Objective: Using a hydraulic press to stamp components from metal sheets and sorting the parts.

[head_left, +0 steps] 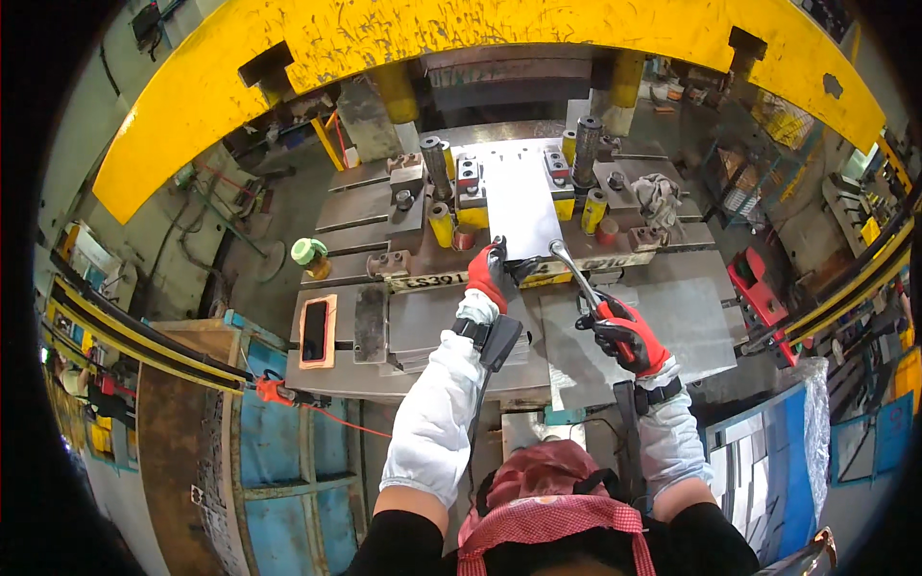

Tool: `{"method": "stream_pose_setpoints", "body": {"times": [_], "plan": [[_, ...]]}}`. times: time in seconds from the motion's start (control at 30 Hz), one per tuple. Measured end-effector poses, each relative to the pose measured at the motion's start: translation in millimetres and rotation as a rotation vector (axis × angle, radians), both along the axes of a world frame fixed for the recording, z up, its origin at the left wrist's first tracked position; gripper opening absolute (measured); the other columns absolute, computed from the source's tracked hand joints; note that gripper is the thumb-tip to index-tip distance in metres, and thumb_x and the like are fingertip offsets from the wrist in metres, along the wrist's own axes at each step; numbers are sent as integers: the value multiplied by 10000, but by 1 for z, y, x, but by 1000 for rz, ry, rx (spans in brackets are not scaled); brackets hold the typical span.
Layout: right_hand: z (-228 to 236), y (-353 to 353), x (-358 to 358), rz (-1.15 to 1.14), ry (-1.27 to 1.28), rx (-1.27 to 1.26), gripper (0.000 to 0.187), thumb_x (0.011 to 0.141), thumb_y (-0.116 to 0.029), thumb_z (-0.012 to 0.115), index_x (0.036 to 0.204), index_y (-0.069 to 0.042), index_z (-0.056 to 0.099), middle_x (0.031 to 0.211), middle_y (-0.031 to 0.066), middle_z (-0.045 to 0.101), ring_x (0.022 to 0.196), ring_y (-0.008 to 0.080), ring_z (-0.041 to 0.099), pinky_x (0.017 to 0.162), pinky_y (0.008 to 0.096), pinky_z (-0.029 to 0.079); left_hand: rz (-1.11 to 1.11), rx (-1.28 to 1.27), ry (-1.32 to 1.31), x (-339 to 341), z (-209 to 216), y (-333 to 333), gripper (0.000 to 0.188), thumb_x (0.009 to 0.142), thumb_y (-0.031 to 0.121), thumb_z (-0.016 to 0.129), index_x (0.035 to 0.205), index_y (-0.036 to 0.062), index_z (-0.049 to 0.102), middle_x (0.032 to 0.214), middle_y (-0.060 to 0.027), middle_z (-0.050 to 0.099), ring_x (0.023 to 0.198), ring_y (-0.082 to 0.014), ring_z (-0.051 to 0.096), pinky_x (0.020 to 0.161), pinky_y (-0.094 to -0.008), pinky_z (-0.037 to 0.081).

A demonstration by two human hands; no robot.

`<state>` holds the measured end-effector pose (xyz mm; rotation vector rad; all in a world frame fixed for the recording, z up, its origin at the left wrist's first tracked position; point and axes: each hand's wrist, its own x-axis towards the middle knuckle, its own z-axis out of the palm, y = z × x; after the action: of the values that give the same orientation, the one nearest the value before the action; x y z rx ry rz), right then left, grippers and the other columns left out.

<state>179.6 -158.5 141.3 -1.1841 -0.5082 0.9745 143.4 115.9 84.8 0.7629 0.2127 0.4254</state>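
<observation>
My left hand (495,273), in a red and black glove, grips the near left corner of a bright, flat metal sheet (521,206). The sheet runs back into the die (468,192) between its upright posts. A similar glove covers my right hand (624,336), closed round a metal rod tool (577,273). The tool's round head meets the sheet's near right corner. Under my left forearm lies a stack of grey metal sheets (432,331). Another flat grey sheet (672,331) lies beside my right hand.
A yellow press beam (461,34) arches across the far side. On the bed's left are a phone (314,331) and a bottle with a green cap (309,254). A grey rag (659,197) lies right of the die. Guard bars (144,336) flank both sides.
</observation>
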Motion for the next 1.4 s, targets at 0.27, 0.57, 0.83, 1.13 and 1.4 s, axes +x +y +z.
{"method": "stream_pose_setpoints", "body": {"times": [0.27, 0.57, 0.83, 1.13, 1.4], "plan": [[10, -2, -4, 13, -80, -8, 180, 849, -208, 576, 942, -72, 504, 736, -9, 550, 540, 38, 411, 460, 198, 312, 22, -189, 89, 17, -16, 13, 294, 921, 242, 456, 1112, 24, 508, 1023, -128, 609, 862, -269, 619, 703, -394, 556], [18, -1, -7, -43, 45, -9, 184, 828, -187, 595, 952, -83, 507, 704, -19, 525, 525, 48, 424, 455, 208, 319, 16, -235, 69, 16, -2, 0, 288, 913, 230, 456, 1095, 17, 521, 1016, -136, 613, 879, -277, 617, 728, -408, 558], [16, -2, -3, 12, -81, -43, 180, 827, -206, 603, 930, -88, 515, 676, -26, 507, 516, 48, 419, 454, 202, 315, 140, 269, 72, 18, -27, 9, 287, 902, 268, 492, 950, 0, 584, 827, -88, 636, 678, -183, 624, 592, -308, 531], [5, -12, 7, 52, -257, -16, 223, 873, -186, 542, 1000, -10, 593, 783, 3, 504, 589, 47, 442, 497, 209, 355, 94, -222, 124, 15, 8, -9, 275, 904, 257, 485, 1006, 13, 559, 938, -111, 626, 797, -219, 627, 702, -346, 545], [-10, -12, 10, 25, -93, 47, 210, 887, -144, 516, 1000, 15, 592, 826, 16, 497, 589, 61, 442, 502, 220, 350, -19, -143, -31, 15, -14, 0, 309, 896, 251, 460, 1027, -11, 560, 970, -119, 620, 848, -212, 625, 761, -329, 533]]}}
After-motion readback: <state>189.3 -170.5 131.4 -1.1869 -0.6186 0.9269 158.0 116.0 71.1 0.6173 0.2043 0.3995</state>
